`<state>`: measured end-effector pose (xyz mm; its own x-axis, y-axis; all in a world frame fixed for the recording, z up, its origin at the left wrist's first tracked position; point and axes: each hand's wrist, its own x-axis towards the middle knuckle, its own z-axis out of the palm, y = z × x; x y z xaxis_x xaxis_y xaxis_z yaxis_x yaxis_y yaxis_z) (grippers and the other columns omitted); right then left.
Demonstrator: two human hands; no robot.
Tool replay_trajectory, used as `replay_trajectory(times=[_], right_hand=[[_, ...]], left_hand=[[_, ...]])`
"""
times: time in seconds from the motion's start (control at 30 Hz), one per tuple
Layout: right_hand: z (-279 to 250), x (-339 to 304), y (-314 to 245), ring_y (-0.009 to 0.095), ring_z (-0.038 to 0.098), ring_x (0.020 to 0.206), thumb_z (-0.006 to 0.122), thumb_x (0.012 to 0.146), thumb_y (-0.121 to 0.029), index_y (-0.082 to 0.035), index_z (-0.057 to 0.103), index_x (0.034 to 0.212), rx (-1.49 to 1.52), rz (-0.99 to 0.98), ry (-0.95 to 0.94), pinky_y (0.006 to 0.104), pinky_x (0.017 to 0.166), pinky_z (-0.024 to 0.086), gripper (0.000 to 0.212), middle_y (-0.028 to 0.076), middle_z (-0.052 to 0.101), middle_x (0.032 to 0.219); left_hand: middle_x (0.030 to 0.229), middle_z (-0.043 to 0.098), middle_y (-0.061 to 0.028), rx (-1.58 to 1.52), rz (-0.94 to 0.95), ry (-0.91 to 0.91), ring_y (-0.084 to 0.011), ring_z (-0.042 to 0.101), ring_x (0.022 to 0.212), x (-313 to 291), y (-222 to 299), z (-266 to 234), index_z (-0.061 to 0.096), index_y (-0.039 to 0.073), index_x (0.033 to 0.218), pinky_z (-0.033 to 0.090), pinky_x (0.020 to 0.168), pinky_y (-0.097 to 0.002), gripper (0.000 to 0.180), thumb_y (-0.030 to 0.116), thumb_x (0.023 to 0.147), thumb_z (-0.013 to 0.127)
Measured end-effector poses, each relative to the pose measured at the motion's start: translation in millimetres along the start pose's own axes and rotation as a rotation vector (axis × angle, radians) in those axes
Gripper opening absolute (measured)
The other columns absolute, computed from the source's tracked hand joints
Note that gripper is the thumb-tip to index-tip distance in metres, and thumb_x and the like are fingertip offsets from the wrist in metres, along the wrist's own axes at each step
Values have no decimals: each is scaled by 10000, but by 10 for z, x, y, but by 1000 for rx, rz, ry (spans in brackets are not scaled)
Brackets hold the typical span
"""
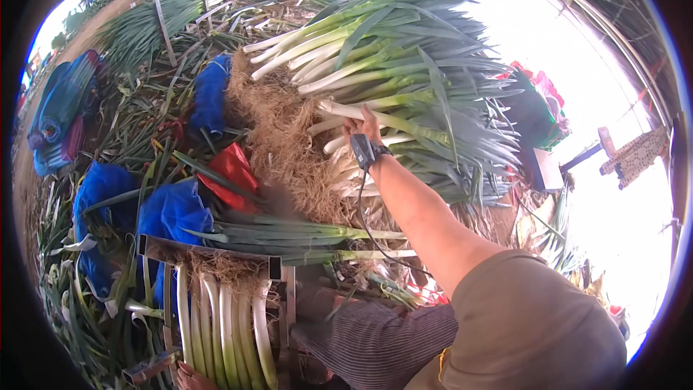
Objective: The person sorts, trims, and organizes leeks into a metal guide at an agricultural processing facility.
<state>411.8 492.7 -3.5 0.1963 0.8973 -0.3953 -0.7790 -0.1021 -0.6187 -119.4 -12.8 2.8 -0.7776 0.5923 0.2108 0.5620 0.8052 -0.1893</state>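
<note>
My right hand (pixel 366 126) reaches to a large pile of leeks (pixel 404 65), thumb and fingers closed round the white shank of one leek (pixel 345 109). A small dark device with a cable (pixel 362 150) is strapped to that wrist. At the lower left, a metal frame (pixel 209 251) holds several leeks (pixel 227 325) side by side, roots against its far bar. My left hand (pixel 193 378) lies at the lower picture edge beside these shanks; its fingers are mostly cut off from view.
Dry roots (pixel 289 152) fringe the pile. Loose leeks (pixel 310 238) lie crosswise between pile and frame. Blue mesh bags (pixel 173 209), a red sheet (pixel 231 177) and leaf scraps cover the left ground. Another leek stack (pixel 155 22) stands behind wooden stakes. A wooden post (pixel 588 153) is at right.
</note>
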Motion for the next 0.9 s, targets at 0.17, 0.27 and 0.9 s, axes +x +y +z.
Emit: replay_trajectory(times=[0.17,0.27,0.9], right_hand=[[27,-124,127,224,558,959,618,927,-319,-121,511,1166,128,-15,23,425,904,403,328,54,570,1090],[-29,-65,18,242,608,936,578,945,-297,-58,502,1178,102,-27,73,419,863,454,342,101,618,1088],[910,816,-234,294,594,895,600,912,-325,-63,396,1333,-357,-97,15,408,741,498,536,209,542,1176]], left_hand=[[914,719,-72,46,-60,-68,-279,669,872,19,-7,-88,716,142,894,514,722,-458,503,500,974,371],[915,719,-81,-17,-36,-20,-282,667,878,2,60,-130,720,137,896,513,729,-460,502,496,970,376],[907,724,-64,98,-64,-106,-273,677,857,39,-49,-71,716,129,923,534,704,-446,464,463,980,399]])
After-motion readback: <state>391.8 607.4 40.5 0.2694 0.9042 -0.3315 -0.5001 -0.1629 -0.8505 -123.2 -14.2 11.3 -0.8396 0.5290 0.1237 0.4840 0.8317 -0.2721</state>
